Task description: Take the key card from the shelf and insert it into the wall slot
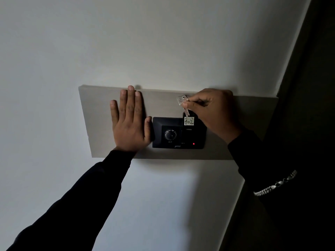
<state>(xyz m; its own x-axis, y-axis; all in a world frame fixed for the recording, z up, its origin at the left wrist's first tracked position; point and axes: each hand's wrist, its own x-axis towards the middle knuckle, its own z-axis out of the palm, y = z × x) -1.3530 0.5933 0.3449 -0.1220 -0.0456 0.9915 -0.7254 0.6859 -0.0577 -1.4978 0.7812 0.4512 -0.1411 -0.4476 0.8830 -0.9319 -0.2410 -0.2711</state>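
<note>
Our right hand pinches the key card labelled "402" in the wall slot; our left hand lies flat, open, beside it.

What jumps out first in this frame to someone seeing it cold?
The right hand pinches a metal key whose black key card, labelled 402, hangs at the top of the dark wall unit. The left hand lies flat on the grey panel beside it. A small red light glows low on the unit.
</note>
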